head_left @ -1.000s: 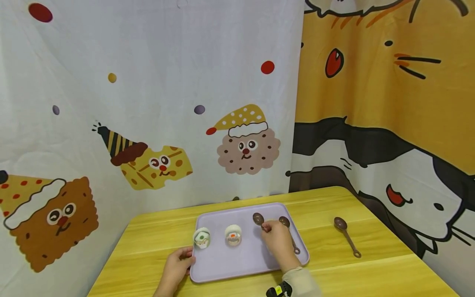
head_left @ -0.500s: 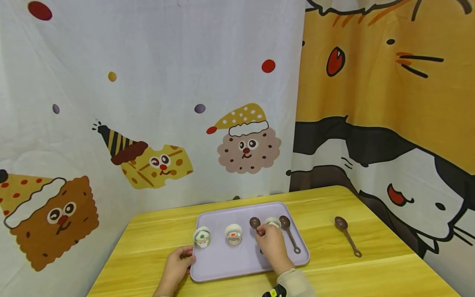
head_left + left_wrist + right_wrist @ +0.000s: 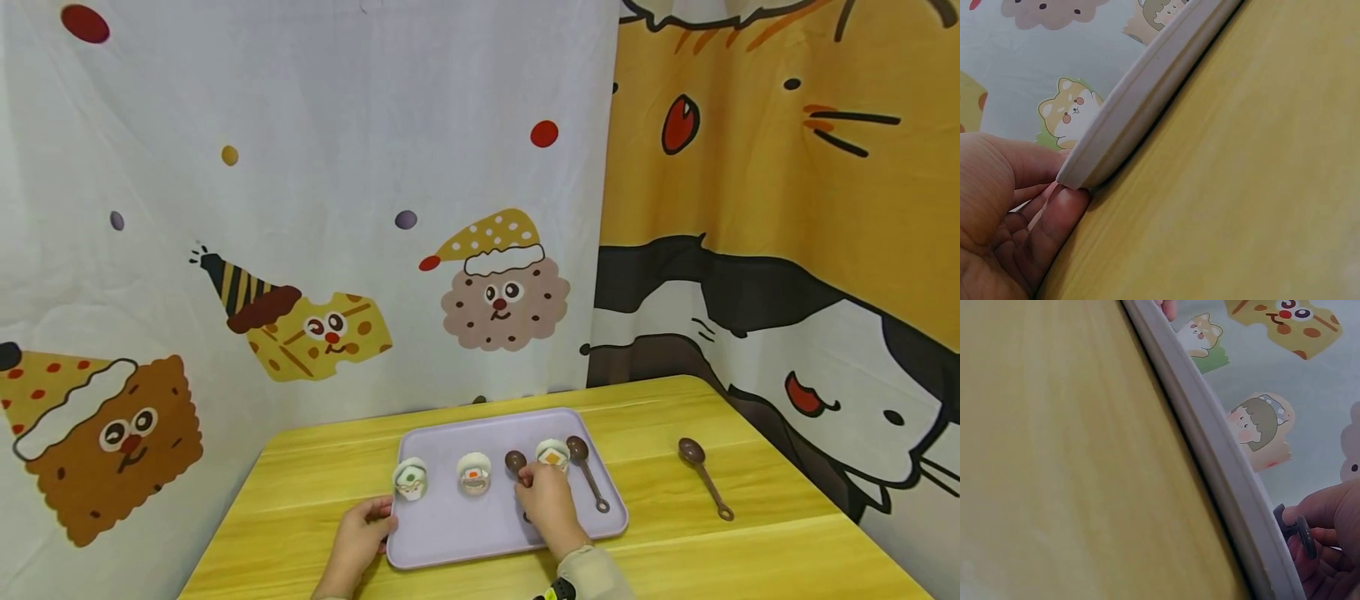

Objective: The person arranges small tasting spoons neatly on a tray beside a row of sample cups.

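Note:
My left hand [image 3: 354, 537] pinches the left edge of a lilac tray [image 3: 442, 546]; in the left wrist view its fingers grip the tray rim [image 3: 1129, 103]. Over the tray's right half, my right hand [image 3: 553, 508] holds a brown spoon [image 3: 514, 460] by its handle, bowl pointing away from me. The right wrist view shows part of the spoon [image 3: 1300, 534] at the fingers. Small white cup-like pieces stand in a row on the tray: one with green [image 3: 410, 481], one with orange-red [image 3: 474, 475], and one with a yellow-orange square [image 3: 552, 453], partly behind my right hand.
Another brown spoon [image 3: 588, 475] lies along the tray's right side. A further brown spoon [image 3: 705, 475] rests on the yellow wood-grain table [image 3: 660, 542], right of the tray. Printed cartoon curtains [image 3: 337, 167] hang behind the table.
My right hand has shifted left and slightly toward me with its spoon, uncovering the yellow-orange piece and the spoon lying at the tray's right. My left hand has stayed on the tray edge.

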Demonstrator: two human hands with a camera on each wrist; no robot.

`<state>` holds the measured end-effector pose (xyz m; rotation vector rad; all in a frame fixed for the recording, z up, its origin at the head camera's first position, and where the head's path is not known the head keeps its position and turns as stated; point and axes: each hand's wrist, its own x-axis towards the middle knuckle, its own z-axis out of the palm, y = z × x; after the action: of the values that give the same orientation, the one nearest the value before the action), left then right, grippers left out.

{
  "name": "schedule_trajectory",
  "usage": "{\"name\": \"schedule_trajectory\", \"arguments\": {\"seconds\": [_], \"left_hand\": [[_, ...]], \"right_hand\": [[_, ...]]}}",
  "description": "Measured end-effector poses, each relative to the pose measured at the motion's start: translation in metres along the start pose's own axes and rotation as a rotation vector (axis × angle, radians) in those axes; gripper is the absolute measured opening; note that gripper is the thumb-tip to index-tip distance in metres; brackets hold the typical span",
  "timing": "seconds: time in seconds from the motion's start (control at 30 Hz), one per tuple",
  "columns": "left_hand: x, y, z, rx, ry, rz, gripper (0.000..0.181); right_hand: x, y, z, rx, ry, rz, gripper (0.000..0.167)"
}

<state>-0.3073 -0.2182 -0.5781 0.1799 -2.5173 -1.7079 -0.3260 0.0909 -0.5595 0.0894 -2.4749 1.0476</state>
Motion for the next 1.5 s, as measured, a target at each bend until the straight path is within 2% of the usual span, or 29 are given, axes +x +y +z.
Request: {"name": "schedule_trajectory", "arguments": {"seconds": [0.57,1.0,1.3,1.5], "left_hand": [[0.001,0.0,-0.001,0.005,0.002,-0.015,0.035],[0.0,0.0,0.001,-0.009,-0.004,-0.004,0.035],[0.001,0.0,0.0,-0.008,-0.003,-0.002,0.035],[0.001,0.0,0.0,-0.002,-0.001,-0.017,0.036]], "right_hand": [[-0.003,0.003,0.006,-0.017,-0.036,0.051,0.018],[-0.004,0.003,0.004,-0.019,-0.014,0.031,0.017],[0.008,-0.005,-0.026,-0.048,0.06,0.018,0.012],[0.018,0.012,-0.058,-0.049,0.076,0.076,0.01]]}}
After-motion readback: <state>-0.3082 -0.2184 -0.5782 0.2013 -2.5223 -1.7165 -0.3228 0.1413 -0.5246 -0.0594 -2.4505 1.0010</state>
